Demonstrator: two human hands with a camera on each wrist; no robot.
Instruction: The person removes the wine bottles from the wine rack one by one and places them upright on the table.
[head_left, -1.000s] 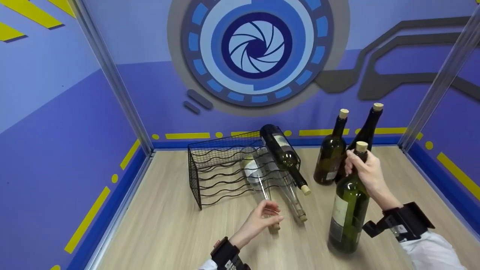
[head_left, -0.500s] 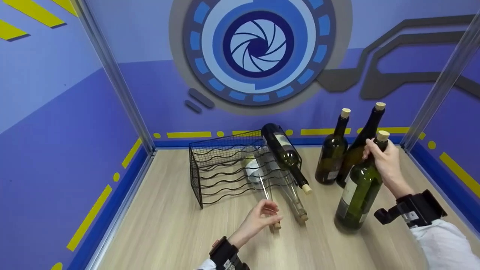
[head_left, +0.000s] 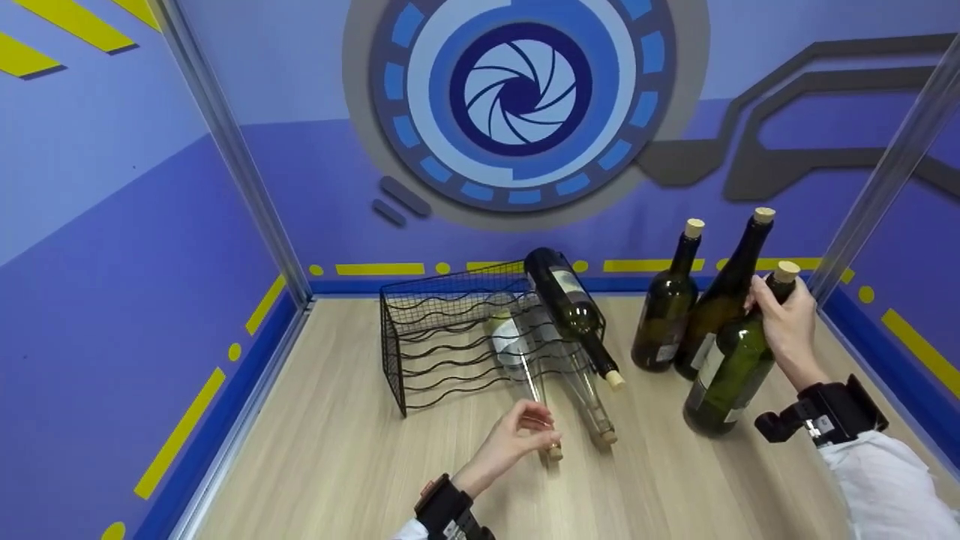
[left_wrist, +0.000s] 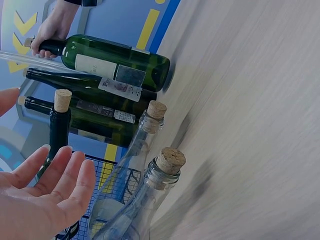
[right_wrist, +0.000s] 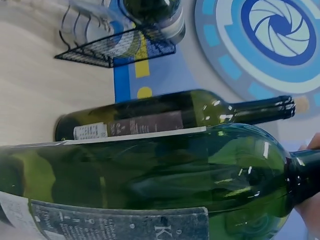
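Note:
My right hand grips the neck of a green wine bottle with a cork and a pale label. The bottle leans slightly; I cannot tell whether its base touches the table. Close behind it stand two dark corked wine bottles. My left hand holds nothing, its fingers loosely bent beside the corked neck of a clear bottle. That bottle and a second clear bottle lie in a black wire wine rack. A dark wine bottle lies above them, at the rack's right end.
The wooden tabletop is bounded by blue-purple panels at the back and sides. Corked bottle necks stick out of the rack's front, close to the left hand. The rack's left slots hold no bottles.
My right hand has carried the green wine bottle back and to the right, towards the two standing bottles. The left hand has hardly moved.

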